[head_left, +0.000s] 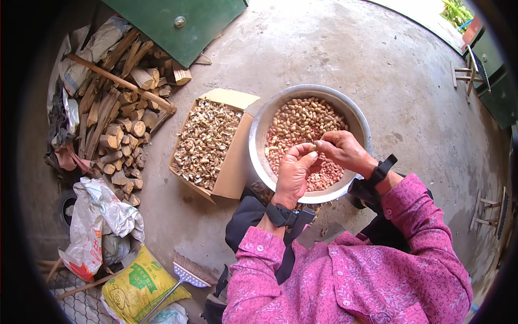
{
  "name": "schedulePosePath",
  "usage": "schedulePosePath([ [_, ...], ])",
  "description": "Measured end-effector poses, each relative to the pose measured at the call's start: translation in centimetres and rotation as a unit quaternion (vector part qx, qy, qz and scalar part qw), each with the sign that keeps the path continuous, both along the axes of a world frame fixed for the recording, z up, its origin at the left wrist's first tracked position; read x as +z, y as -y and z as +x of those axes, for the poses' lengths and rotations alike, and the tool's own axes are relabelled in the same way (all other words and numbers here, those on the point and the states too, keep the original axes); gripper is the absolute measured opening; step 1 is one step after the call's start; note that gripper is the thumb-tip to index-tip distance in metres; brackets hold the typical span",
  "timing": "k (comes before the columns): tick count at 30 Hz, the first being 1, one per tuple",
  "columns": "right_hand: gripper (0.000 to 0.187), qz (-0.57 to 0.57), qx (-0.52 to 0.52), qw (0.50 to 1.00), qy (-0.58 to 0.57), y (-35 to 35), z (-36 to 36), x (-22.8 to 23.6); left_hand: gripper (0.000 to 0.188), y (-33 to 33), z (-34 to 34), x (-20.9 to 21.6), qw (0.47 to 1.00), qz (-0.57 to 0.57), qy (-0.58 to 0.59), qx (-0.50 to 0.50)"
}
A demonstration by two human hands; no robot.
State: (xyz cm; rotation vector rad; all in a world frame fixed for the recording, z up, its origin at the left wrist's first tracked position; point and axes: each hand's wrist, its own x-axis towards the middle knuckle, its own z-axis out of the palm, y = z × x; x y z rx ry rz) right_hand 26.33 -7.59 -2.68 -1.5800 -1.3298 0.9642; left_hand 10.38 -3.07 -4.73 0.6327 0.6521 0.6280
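Observation:
Both my hands meet over a wide metal basin. My left hand is closed, thumb and fingertips pinched together on what looks like a small tan peanut. Against it press the pinched fingertips of my right hand, closed on the same peanut; the fingers partly cover it. Unshelled peanuts fill the far part of the basin. Shelled pink-red peanut kernels lie in its near part, below my hands. Left of the basin, an open cardboard box is heaped with broken peanut shells.
Split firewood is stacked at the left, with a long wooden handle across it. Nearer are a white sack, a yellow sack and a broom. Low stools stand far right on the concrete floor.

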Motion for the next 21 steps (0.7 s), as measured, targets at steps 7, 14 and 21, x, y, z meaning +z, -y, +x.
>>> schedulePosePath([
  [7, 0.027, -0.057, 0.029, 0.994, -0.091, 0.1, -0.1, 0.7, 0.011, -0.3, -0.7, -0.2, 1.000, 0.004, 0.007, -0.012],
  [14, 0.026, -0.045, 0.069, 0.996, -0.027, 0.1, 0.0, 1.1, 0.013, -0.6, -1.3, 0.4, 0.997, 0.025, -0.049, -0.053],
  [21, 0.026, -0.067, 0.087, 0.994, -0.010, 0.1, -0.1, 1.7, 0.012, -0.6, -1.9, 0.6, 0.990, 0.057, -0.075, -0.108],
])
